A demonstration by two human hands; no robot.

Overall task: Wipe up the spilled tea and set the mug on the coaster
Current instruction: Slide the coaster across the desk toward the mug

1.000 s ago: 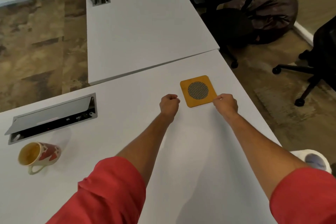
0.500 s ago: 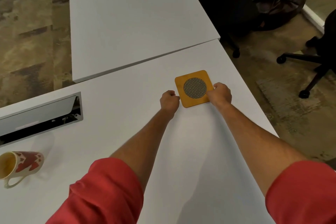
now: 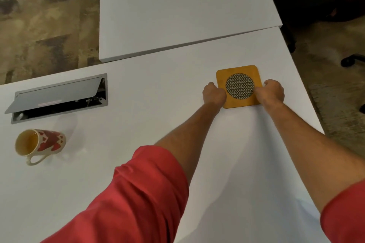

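An orange square coaster (image 3: 240, 71) with a round mesh centre lies flat on the white table (image 3: 138, 124), far right. My left hand (image 3: 213, 93), fingers curled, holds its left edge. My right hand (image 3: 272, 91), also curled, holds its right edge with the fingers over the rim. A cream mug (image 3: 40, 143) with red hearts lies on its side at the far left, mouth to the left and handle toward me. A faint glossy patch (image 3: 66, 124) shows on the table just beyond the mug.
An open metal cable hatch (image 3: 57, 97) is set into the table behind the mug. A second white table (image 3: 177, 6) butts against the far edge. The table's right edge drops to carpet, with a chair base (image 3: 351, 61) nearby.
Both hands have closed in on the coaster: the left now meets its left edge and the right covers its right edge. The view has swung left, so the mug shows fully.
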